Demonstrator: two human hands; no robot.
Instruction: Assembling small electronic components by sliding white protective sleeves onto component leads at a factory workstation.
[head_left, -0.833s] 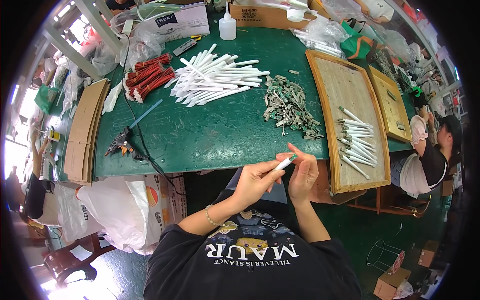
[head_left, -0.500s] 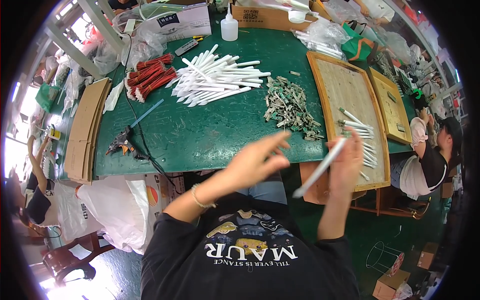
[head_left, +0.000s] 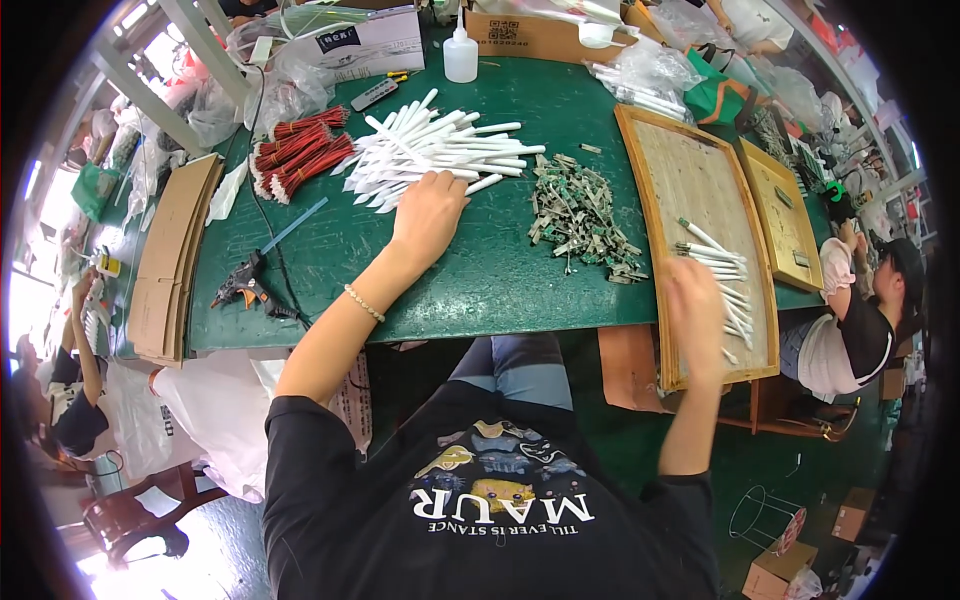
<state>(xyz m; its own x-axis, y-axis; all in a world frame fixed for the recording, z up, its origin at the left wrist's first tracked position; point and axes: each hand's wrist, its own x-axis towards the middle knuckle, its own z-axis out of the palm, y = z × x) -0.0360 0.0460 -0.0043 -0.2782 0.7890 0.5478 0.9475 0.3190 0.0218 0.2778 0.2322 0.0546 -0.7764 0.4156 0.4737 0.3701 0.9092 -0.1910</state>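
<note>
A heap of slim white tubes (head_left: 450,145), some with pointed ends, lies across the middle of the green table. My left hand (head_left: 431,212) reaches to the heap's near edge, fingers curled down and closed on a white tube; the fingertips are partly hidden. Over the left rim of a wooden tray (head_left: 640,170) hovers my right hand (head_left: 693,305), its fingers bent and smeared by motion. Beside it in the tray rests a row of white tubes (head_left: 735,295), a few with small greenish ends. Small green and silver circuit boards (head_left: 585,215) are piled between the heap and the tray.
Bundles of red wires (head_left: 300,155) lie left of the heap. Nearer me are a glue gun (head_left: 250,285) and its cable. A white squeeze bottle (head_left: 460,55) stands at the back. Flattened cardboard (head_left: 170,265) lines the left edge. A co-worker (head_left: 850,310) sits at the right.
My left hand has swung left and away from me to the white heap. The white tube my right hand held upright is no longer seen there; that hand has lowered to the tray's rim.
</note>
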